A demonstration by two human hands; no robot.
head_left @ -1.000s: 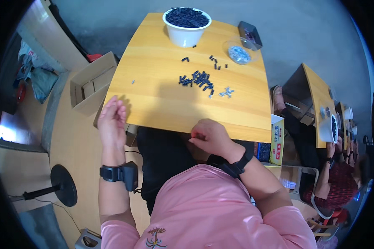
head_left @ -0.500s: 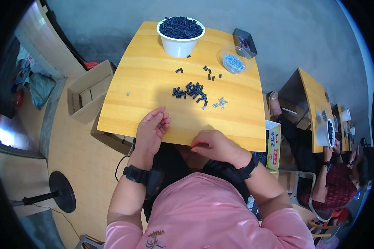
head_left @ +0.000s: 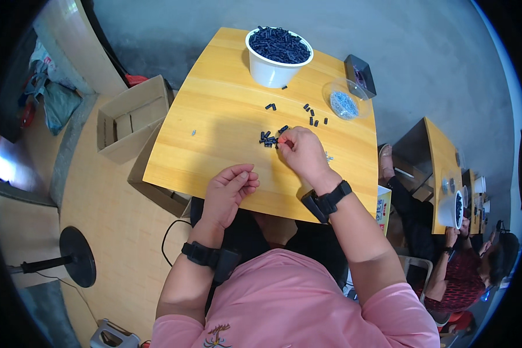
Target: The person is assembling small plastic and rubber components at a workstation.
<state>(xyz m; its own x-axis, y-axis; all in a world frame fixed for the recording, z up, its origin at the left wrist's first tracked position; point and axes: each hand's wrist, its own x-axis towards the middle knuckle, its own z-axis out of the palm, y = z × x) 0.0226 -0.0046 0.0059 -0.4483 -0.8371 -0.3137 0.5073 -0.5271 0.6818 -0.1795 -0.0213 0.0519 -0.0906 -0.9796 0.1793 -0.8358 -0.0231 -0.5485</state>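
My right hand (head_left: 303,152) reaches over the pile of small black cylindrical pieces (head_left: 268,140) in the middle of the wooden table (head_left: 197,153). Its thumb and fingertips are pinched at the pile's right side and hide part of it; what they grip is too small to make out. Just right of that hand, a few small silvery pieces (head_left: 329,157) show, partly covered by it. Above the near edge of the table is my left hand (head_left: 232,190), its fingers curled and its thumb against the index finger. Whatever it may hold is hidden.
A white bucket (head_left: 271,74) heaped with black pieces stands at the far edge. Right of it are a clear bowl of silvery pieces (head_left: 344,107) and a black tray (head_left: 359,75). Cardboard boxes (head_left: 134,113) sit left of the table. Another person (head_left: 458,278) sits at right.
My right hand has moved from the near table edge forward onto the black pile and now covers part of it. My left hand stays curled near the edge. The view has shifted slightly.
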